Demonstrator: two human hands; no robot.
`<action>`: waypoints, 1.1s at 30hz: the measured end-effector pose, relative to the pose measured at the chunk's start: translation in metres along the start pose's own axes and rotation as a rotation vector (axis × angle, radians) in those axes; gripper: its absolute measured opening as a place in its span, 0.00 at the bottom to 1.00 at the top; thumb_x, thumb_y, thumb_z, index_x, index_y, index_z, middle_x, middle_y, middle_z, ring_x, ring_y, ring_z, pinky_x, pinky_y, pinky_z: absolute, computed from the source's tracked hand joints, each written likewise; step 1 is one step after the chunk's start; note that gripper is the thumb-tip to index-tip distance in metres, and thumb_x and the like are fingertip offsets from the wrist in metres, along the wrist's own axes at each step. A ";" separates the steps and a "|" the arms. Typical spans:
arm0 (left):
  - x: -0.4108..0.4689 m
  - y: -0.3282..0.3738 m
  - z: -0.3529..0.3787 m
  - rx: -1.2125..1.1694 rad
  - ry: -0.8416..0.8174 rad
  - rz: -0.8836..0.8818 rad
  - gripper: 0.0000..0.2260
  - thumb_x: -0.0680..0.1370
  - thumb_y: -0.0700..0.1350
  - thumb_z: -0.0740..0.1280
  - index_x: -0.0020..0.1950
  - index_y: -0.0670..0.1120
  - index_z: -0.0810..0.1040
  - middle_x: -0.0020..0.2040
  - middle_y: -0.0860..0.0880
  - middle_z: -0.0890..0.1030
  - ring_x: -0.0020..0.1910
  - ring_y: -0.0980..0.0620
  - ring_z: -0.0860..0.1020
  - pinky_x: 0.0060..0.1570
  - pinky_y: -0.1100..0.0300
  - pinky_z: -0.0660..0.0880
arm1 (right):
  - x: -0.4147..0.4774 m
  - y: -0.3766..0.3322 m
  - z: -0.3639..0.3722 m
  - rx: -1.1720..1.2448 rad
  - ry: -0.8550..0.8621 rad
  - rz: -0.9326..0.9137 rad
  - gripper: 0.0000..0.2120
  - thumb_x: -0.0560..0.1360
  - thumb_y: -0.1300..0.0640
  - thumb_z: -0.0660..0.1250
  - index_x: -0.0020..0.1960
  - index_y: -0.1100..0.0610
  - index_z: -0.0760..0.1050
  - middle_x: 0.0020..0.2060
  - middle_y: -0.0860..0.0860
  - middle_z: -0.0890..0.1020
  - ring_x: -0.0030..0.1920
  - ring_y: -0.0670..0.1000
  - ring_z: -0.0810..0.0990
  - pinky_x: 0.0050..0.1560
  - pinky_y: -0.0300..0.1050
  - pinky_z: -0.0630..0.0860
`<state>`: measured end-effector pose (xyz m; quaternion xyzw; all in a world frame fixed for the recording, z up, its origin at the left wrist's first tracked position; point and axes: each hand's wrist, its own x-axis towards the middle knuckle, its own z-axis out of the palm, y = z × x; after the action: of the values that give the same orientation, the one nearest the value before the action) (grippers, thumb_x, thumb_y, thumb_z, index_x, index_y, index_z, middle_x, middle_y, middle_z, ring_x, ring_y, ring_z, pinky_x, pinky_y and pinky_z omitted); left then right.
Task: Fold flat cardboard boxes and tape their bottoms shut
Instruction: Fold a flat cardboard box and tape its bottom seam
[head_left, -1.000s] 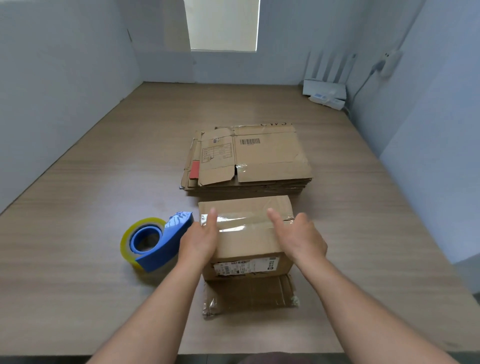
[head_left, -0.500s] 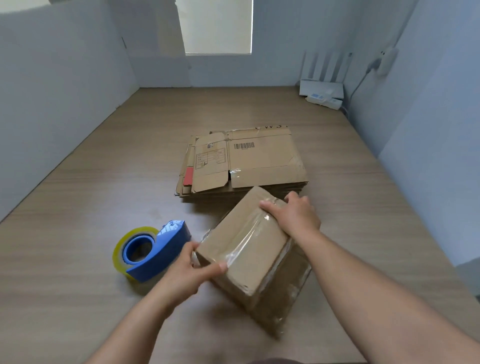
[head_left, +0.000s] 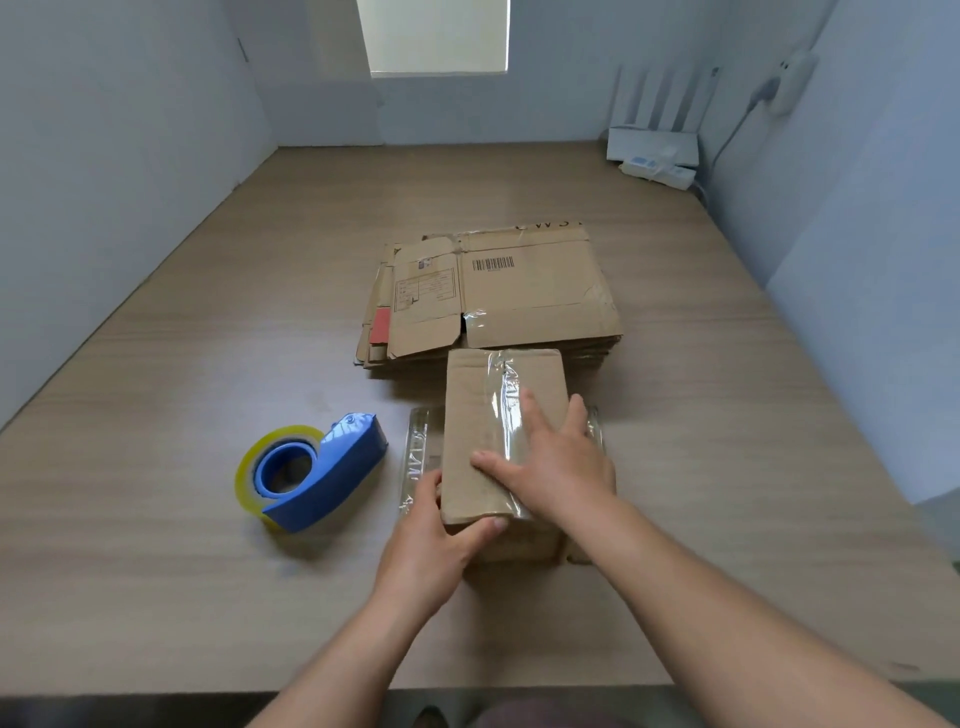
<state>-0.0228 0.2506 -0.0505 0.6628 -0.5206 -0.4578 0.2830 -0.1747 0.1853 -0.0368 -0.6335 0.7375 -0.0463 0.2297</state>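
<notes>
The right hand (head_left: 550, 467) lies flat, fingers spread, on the taped top of the small cardboard box (head_left: 475, 400); the left hand (head_left: 431, 545) curls round its near left corner. The box stands just near of the stack of flat boxes (head_left: 524, 296), with the blue tape dispenser (head_left: 317, 473) to its left.

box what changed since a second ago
The box was turned a quarter turn; its tape strip now runs away from the person. The left hand holds its near-left corner, the right hand presses flat on the strip. The dispenser and flat stack stayed put.
</notes>
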 end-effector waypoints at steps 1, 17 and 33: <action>0.002 0.001 0.001 -0.002 0.002 0.000 0.29 0.68 0.57 0.76 0.62 0.62 0.64 0.55 0.60 0.79 0.53 0.59 0.78 0.56 0.53 0.77 | -0.008 0.004 0.002 0.006 -0.014 -0.011 0.47 0.63 0.22 0.58 0.74 0.35 0.41 0.76 0.57 0.42 0.72 0.62 0.60 0.65 0.56 0.65; 0.055 -0.024 -0.088 0.393 0.348 0.063 0.24 0.78 0.55 0.64 0.69 0.42 0.70 0.64 0.42 0.76 0.62 0.43 0.73 0.59 0.50 0.70 | -0.037 0.046 0.012 0.085 0.053 -0.311 0.31 0.74 0.40 0.65 0.68 0.27 0.49 0.77 0.52 0.40 0.76 0.54 0.54 0.68 0.49 0.65; 0.104 -0.049 -0.123 0.735 0.146 -0.240 0.19 0.73 0.60 0.68 0.49 0.44 0.76 0.42 0.47 0.78 0.41 0.47 0.77 0.36 0.57 0.70 | -0.028 0.026 -0.014 0.219 0.115 -0.297 0.20 0.73 0.36 0.61 0.63 0.39 0.75 0.77 0.51 0.51 0.75 0.51 0.51 0.75 0.50 0.52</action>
<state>0.1127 0.1544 -0.0729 0.8069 -0.5470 -0.2227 0.0075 -0.2017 0.2140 -0.0260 -0.7028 0.6384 -0.1958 0.2454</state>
